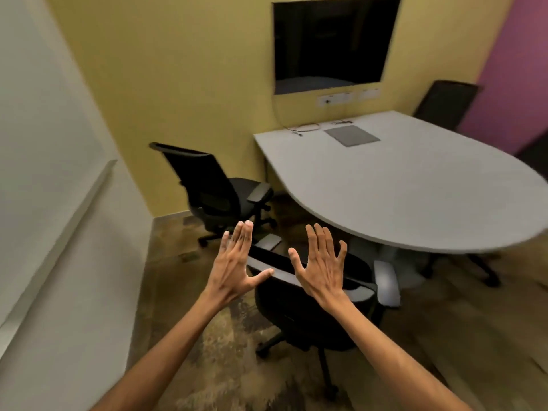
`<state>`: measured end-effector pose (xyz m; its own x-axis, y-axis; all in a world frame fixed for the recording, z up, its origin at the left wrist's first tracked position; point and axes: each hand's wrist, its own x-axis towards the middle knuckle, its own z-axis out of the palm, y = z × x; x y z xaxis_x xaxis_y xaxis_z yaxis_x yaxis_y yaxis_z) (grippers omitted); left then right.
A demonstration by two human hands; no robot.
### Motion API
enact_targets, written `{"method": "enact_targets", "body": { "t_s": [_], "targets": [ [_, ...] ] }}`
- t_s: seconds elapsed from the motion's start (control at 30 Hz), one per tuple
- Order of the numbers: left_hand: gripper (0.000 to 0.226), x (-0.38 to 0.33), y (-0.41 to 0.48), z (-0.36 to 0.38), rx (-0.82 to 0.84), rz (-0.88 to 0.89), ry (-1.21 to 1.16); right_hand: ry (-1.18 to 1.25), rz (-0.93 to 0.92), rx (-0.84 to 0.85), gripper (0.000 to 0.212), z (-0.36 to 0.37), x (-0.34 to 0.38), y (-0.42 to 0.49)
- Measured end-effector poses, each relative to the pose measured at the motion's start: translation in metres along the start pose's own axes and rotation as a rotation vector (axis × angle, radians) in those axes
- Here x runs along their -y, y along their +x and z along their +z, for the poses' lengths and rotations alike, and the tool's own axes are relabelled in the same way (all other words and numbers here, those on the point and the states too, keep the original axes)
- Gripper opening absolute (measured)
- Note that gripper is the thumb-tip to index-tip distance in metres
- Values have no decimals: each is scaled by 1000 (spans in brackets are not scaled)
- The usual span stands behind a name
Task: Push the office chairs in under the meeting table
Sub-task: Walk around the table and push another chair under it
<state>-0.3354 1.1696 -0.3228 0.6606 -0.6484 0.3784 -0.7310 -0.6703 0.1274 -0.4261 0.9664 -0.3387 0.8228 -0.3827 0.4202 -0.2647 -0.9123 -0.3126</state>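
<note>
Our left hand [235, 268] and right hand [321, 266] raised flat, fingers spread, gripping nothing, above the nearest chair [314, 304] at the meeting table's [415, 188] rounded near edge, second chair [213, 191] standing clear of its left edge

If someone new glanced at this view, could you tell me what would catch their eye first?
Two bare hands, left hand and right hand, are spread open in the centre above the back of a black office chair. To the right lies a pale grey rounded meeting table. A dark wall screen hangs on the yellow wall behind.
</note>
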Motion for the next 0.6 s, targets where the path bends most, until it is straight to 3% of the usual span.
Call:
{"method": "enact_targets", "body": {
  "t_s": [0.23, 0.43, 0.5, 0.6],
  "targets": [
    [110, 17, 19, 17, 140, 249, -40, -134, 266, -52, 69, -1, -9, -37],
    [106, 46, 11, 33, 273, 295, -61, -281, 294, -22, 61, 8, 9, -67],
    [93, 51, 15, 34, 291, 298, -40, -286, 278, -8, 58, 5, 7, -66],
    [52, 55, 31, 37, 216, 362, -20, -294, 281, -63, 57, 1, 4, -65]
  ]
}}
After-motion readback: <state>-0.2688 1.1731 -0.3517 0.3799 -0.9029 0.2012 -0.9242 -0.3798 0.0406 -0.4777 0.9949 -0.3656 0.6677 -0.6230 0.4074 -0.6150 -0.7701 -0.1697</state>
